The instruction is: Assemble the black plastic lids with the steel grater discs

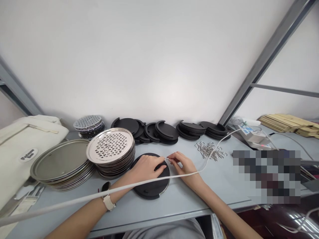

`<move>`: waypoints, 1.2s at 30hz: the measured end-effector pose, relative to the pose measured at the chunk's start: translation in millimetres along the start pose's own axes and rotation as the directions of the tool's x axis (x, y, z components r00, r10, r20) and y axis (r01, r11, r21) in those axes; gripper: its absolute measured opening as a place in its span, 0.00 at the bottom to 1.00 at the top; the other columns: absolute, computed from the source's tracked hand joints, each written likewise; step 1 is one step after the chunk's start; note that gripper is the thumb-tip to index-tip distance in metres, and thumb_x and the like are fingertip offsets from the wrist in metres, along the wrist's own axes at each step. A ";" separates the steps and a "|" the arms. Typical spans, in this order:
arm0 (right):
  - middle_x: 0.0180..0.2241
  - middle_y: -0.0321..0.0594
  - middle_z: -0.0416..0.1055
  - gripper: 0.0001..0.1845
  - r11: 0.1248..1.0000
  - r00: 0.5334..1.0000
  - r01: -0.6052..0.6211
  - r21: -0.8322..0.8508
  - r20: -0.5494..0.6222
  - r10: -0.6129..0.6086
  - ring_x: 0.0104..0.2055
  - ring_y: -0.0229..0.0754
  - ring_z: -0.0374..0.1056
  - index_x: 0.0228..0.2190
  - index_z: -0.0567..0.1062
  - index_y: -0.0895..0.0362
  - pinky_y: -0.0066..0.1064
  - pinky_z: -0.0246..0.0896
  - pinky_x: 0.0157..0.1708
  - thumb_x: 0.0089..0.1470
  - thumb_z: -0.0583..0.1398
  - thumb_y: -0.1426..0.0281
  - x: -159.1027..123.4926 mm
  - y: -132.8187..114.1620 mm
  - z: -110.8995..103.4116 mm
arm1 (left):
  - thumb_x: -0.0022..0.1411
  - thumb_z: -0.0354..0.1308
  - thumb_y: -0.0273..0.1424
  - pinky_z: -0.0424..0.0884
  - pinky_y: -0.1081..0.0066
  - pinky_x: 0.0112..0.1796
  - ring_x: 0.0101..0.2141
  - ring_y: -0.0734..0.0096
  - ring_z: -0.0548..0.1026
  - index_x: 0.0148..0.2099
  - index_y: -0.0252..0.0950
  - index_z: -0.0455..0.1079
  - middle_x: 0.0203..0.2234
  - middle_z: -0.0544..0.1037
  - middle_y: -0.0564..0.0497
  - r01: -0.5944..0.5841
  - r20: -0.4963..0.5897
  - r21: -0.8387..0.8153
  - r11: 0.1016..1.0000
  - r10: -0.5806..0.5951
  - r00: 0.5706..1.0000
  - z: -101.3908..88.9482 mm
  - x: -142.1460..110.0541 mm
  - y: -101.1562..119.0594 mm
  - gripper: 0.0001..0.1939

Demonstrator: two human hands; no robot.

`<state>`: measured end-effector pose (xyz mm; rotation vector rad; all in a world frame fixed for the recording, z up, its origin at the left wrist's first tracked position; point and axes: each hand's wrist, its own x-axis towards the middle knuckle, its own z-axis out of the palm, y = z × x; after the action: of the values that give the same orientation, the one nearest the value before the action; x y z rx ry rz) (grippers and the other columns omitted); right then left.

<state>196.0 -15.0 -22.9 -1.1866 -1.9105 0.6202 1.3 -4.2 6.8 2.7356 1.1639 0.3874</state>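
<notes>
A flat black round disc with a raised partial rim lies on the grey table in front of me. My left hand presses on its upper part, fingers bent over it and thumb toward the right edge. At that edge, my right hand pinches a small shiny metal wire piece between thumb and fingertips. The wire piece's far end meets my left fingertips, so its full shape is hidden. Right of my hands lies a loose pile of metal wire hooks.
Stacks of black discs line the wall. On the left stand round metal trays, perforated plates and a cream bag. A white cable crosses before my hands. Wooden boards lie far right.
</notes>
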 end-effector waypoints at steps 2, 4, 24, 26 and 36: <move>0.33 0.39 0.71 0.08 0.999 1.000 -0.025 0.033 0.010 0.025 0.35 0.39 0.67 0.36 0.70 0.55 0.31 0.62 0.37 0.57 0.51 0.73 -0.5 -0.3 0.1 | 0.66 0.49 0.35 0.59 0.72 0.28 0.28 0.67 0.72 0.35 0.38 0.66 0.27 0.74 0.52 -0.001 -0.001 -0.001 1.000 0.001 1.000 -0.2 0.0 -0.1 0.09; 0.34 0.39 0.72 0.09 0.998 0.999 -0.031 0.054 0.034 0.029 0.36 0.40 0.67 0.37 0.71 0.55 0.31 0.63 0.37 0.57 0.52 0.74 -1.0 -1.7 0.0 | 0.66 0.49 0.35 0.59 0.72 0.28 0.28 0.67 0.72 0.35 0.38 0.66 0.27 0.74 0.52 -0.005 -0.002 -0.003 1.000 0.005 1.000 -0.4 0.1 -0.1 0.09; 0.38 0.39 0.73 0.18 0.998 0.995 -0.031 0.045 0.099 0.026 0.31 0.36 0.68 0.50 0.67 0.53 0.28 0.64 0.34 0.58 0.51 0.72 -3.6 -7.6 -2.4 | 0.67 0.48 0.35 0.59 0.71 0.29 0.27 0.67 0.73 0.35 0.38 0.65 0.26 0.74 0.52 -0.020 -0.021 -0.001 1.000 0.020 1.000 2.1 -0.9 -1.3 0.09; 0.34 0.38 0.73 0.17 0.998 0.997 -0.047 0.030 0.069 0.045 0.31 0.37 0.68 0.50 0.67 0.53 0.28 0.64 0.34 0.58 0.51 0.71 -3.6 -7.1 -1.9 | 0.67 0.49 0.35 0.59 0.71 0.28 0.27 0.67 0.73 0.34 0.38 0.64 0.26 0.74 0.53 -0.022 -0.022 0.001 1.000 0.022 1.000 1.9 -0.8 -1.4 0.09; 0.40 0.39 0.73 0.15 0.993 0.995 -0.055 0.106 0.086 0.046 0.37 0.38 0.69 0.45 0.68 0.54 0.28 0.63 0.37 0.57 0.50 0.74 -3.4 -4.6 -0.5 | 0.67 0.48 0.35 0.57 0.71 0.27 0.27 0.67 0.73 0.34 0.38 0.64 0.26 0.74 0.53 -0.023 -0.018 0.010 1.000 0.024 1.000 3.1 -0.1 -2.1 0.09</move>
<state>194.9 -20.0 -20.5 -1.1591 -1.8952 0.8023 0.7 -2.8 3.4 2.7622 1.1422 0.4118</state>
